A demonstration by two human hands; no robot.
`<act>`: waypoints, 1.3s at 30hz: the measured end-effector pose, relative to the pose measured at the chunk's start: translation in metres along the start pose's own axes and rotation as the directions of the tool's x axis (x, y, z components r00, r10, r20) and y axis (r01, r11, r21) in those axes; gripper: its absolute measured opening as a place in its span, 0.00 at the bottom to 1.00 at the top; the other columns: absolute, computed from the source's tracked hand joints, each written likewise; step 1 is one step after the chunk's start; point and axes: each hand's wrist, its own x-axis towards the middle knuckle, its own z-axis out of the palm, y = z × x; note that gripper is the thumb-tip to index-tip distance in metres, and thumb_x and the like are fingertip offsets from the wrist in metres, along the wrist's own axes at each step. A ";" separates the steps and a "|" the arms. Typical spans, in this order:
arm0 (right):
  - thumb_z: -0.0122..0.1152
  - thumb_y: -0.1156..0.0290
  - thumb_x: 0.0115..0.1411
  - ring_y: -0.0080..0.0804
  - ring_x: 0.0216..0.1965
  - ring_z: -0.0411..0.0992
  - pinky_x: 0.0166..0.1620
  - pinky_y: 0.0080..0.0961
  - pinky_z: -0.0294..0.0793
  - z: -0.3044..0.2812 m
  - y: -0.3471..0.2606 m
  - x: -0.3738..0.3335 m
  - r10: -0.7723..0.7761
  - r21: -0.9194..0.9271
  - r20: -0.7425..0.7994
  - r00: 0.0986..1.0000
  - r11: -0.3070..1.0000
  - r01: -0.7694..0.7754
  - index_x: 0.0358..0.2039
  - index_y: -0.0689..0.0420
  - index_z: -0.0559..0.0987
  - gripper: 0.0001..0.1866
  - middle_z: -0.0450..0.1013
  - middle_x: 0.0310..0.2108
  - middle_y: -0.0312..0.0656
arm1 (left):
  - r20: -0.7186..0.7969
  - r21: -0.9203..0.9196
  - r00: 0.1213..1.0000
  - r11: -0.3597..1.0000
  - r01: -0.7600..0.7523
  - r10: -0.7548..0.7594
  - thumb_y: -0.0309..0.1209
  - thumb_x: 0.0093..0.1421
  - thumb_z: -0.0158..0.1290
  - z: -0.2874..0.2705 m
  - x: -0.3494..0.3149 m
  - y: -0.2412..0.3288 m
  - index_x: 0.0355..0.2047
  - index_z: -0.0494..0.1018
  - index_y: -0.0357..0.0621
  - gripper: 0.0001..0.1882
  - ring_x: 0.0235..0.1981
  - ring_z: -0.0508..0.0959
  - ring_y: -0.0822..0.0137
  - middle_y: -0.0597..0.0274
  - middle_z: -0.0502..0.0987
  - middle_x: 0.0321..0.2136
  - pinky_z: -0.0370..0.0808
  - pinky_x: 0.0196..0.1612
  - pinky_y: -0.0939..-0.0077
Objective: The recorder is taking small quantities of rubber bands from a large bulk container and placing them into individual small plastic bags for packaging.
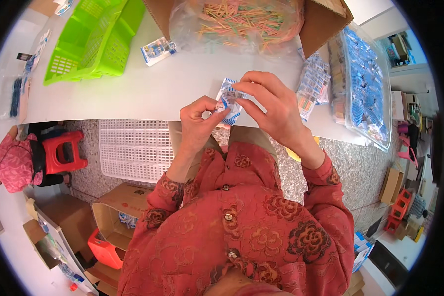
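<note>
A small clear plastic packet (229, 93) with blue-and-white printed edges is tilted over the table's near edge. My left hand (198, 118) pinches its lower left part between thumb and bent forefinger. My right hand (274, 106) reaches over the packet's right side from above. Its forefinger and thumb tips are at the upper part of the packet, with a gap between them, and the other fingers are curled loosely. What the packet holds is too small to make out. Beyond my hands, a cardboard box (325, 24) contains a clear bag of thin pastel sticks (246, 19).
A green basket (116, 54) stands at the left, near a loose packet (158, 51). More packets (312, 81) lie right of my hands, beside a clear tub (387, 108) full of blue packets. Below the table are a white crate (133, 148) and a red stool (64, 152) with a person (17, 165).
</note>
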 end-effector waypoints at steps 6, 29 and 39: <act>0.65 0.81 0.45 0.36 0.33 0.73 0.32 0.28 0.74 0.004 0.000 -0.001 -0.095 -0.105 -0.036 0.995 0.990 0.091 0.38 0.59 0.78 0.16 0.72 0.38 0.41 | -0.018 -0.106 0.994 0.989 0.104 -0.106 0.18 0.51 0.57 0.003 -0.001 0.008 0.24 0.74 0.35 0.03 0.23 0.74 0.81 0.67 0.75 0.21 0.74 0.23 0.86; 0.68 0.77 0.42 0.33 0.29 0.73 0.28 0.27 0.72 0.008 0.001 -0.004 -0.216 -0.138 -0.005 0.976 0.967 0.213 0.28 0.57 0.76 0.11 0.72 0.33 0.39 | 0.053 -0.147 0.991 0.981 0.129 -0.122 0.18 0.53 0.57 0.003 -0.005 0.002 0.24 0.73 0.35 0.03 0.22 0.73 0.82 0.67 0.75 0.21 0.75 0.23 0.87; 0.65 0.78 0.47 0.28 0.23 0.70 0.24 0.22 0.69 0.006 -0.004 -0.004 0.043 0.078 0.006 0.999 0.996 -0.043 0.34 0.58 0.73 0.13 0.71 0.32 0.38 | 0.047 -0.079 0.994 0.992 0.098 -0.094 0.18 0.52 0.57 0.001 0.001 0.008 0.23 0.73 0.35 0.03 0.22 0.73 0.81 0.67 0.75 0.20 0.76 0.22 0.86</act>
